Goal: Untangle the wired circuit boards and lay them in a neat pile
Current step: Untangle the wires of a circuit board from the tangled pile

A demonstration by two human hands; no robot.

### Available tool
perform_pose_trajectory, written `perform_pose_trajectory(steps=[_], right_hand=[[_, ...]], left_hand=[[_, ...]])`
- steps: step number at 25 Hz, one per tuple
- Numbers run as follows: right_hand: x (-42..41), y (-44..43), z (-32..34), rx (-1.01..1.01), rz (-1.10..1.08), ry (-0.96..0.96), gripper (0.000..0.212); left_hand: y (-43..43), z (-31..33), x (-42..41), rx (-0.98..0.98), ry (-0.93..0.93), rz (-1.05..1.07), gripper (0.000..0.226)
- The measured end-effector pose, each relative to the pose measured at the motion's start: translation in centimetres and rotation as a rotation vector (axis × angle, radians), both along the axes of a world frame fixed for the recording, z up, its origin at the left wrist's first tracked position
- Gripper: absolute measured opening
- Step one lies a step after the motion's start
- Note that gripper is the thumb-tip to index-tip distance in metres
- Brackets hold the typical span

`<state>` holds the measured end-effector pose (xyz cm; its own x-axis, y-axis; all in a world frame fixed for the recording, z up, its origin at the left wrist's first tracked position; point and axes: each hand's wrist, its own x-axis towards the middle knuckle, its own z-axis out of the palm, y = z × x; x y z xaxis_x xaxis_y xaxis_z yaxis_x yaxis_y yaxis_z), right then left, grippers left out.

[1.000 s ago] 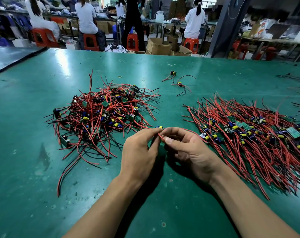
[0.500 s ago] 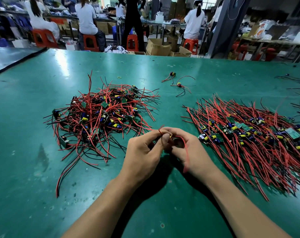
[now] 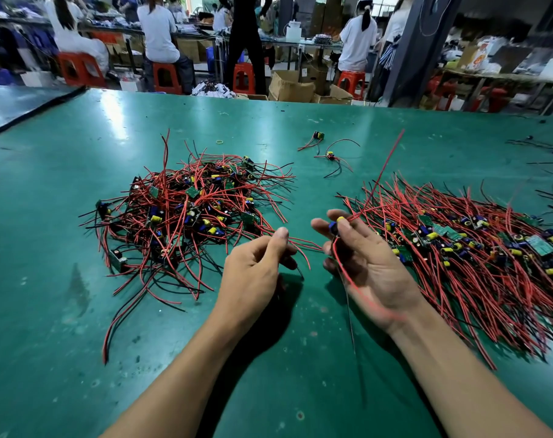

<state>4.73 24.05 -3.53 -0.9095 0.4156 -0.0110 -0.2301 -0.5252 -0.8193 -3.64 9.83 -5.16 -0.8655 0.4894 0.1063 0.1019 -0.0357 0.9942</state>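
1. The right hand is pinching one wired board by its small body, with the thumb on one side and the fingertips on the other. It is holding the board above the green table, between the tangled heap on the left and the neat pile on the right.
2. The left hand is curling its fingers round a red lead that is running toward the right hand. I am judging that it belongs to the same board, but the join is hidden.
3. A long red wire is standing up from the board, and a thin black wire is hanging below the right palm. So the wires are probably behaving springy, not limp.
4. The board is looking very light and stiff. Its blue and yellow parts are probably breaking easily at the solder, so the safer place to hold is the edges of the board.
5. The insulation is looking smooth, so a wire is likely sliding through the fingers. Hard pulling is risking the joint.
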Motion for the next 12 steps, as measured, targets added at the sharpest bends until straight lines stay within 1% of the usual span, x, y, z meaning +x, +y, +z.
perform_pose_trajectory(steps=[2, 4, 7, 8, 12], right_hand=[[0.1, -0.8, 0.1, 0.005, 0.105, -0.006, 0.023], [0.1, -1.6, 0.0, 0.035, 0.161, -0.033, 0.024], [-0.3, -2.4, -0.2, 0.04, 0.136, -0.078, 0.023], [-0.4, -2.5, -0.3, 0.035, 0.124, -0.082, 0.023], [-0.3, -2.3, -0.3, 0.089, 0.116, -0.112, 0.024]], left_hand=[[0.0, 0.1, 0.1, 0.068, -0.08, -0.079, 0.032], [-0.1, 0.2, 0.3, 0.135, -0.163, -0.17, 0.024], [-0.1, 0.3, 0.3, 0.211, -0.315, -0.238, 0.011], [0.0, 0.3, 0.3, 0.22, -0.332, -0.252, 0.009], [0.0, 0.2, 0.2, 0.191, -0.311, -0.273, 0.018]])
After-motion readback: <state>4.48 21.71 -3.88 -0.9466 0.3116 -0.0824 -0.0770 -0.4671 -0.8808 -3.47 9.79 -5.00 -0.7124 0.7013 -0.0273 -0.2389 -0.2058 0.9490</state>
